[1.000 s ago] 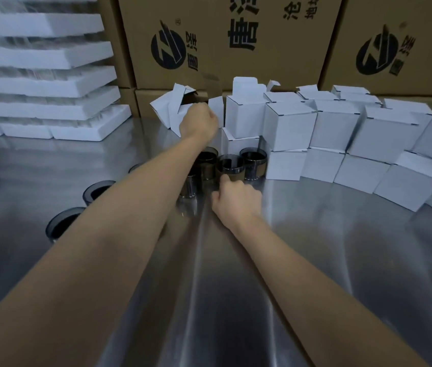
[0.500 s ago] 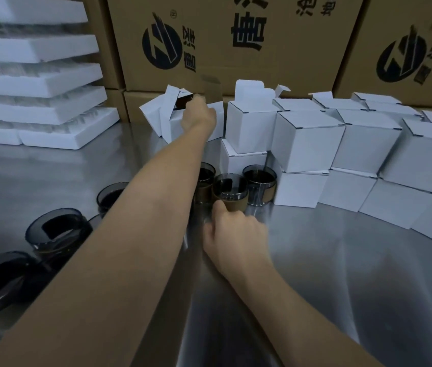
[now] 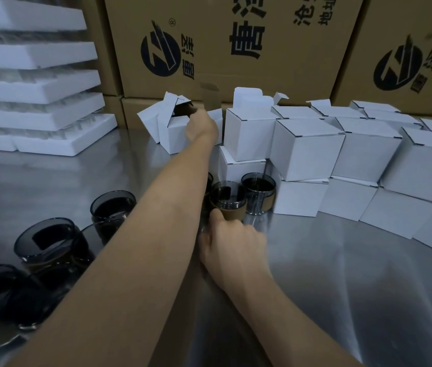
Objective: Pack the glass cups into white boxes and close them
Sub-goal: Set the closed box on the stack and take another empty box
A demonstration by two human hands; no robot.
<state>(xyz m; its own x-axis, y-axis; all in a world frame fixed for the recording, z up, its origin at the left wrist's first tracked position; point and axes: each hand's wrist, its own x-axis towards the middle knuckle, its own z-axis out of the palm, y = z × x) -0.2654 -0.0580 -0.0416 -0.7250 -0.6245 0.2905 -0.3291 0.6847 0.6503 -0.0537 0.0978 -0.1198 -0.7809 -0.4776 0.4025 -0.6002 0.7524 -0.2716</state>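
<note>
Fingers [image 3: 254, 230] of our right hand [image 3: 233, 245] still clasp the glass cup [image 3: 226, 197]; beyond them, our left hand [image 3: 200, 127] shifts onto the open white box [image 3: 172, 135] — grip hidden — loading likely next.

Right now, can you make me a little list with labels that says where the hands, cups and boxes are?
left grip: at the mouth of the open white box; hold too blurred to tell
right grip: holds the brown-banded glass cup, which stands on the table
second cup: right beside it
dark cups: grouped at the left
closed boxes: stacked at the right
table: shiny metal
behind: foam trays, cardboard cartons
</note>
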